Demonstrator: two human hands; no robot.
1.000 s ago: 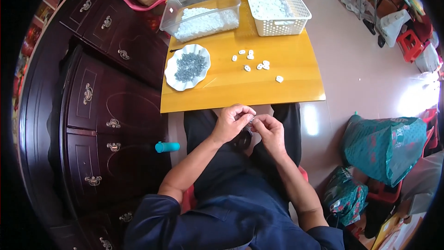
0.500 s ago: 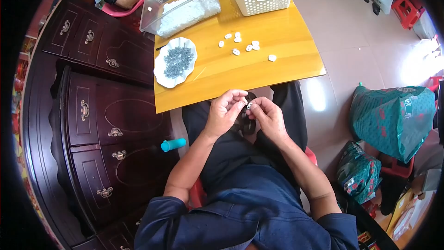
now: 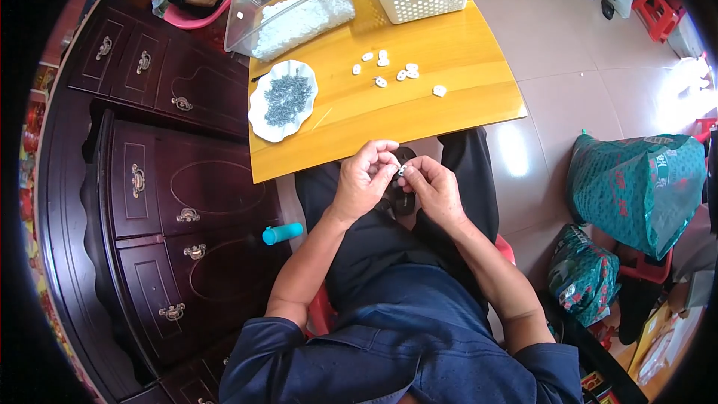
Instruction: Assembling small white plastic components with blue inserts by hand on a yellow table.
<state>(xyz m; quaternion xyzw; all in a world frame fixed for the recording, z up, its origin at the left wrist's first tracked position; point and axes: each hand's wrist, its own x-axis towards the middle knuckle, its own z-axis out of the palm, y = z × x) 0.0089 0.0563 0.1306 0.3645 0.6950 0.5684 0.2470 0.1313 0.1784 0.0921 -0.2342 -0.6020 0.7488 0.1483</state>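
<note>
My left hand (image 3: 365, 179) and right hand (image 3: 434, 188) meet over my lap, fingertips pinching one small white plastic part (image 3: 402, 171) between them, just below the yellow wooden bench (image 3: 464, 67) edge.

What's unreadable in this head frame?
- Small white part pinched between left hand and right hand: too small, fingers cover it.
- Dark object in the lap: mostly behind both hands.
- Grey pieces on white plate: too small to identify.
- White basket and clear bin: cut by top edge.
</note>
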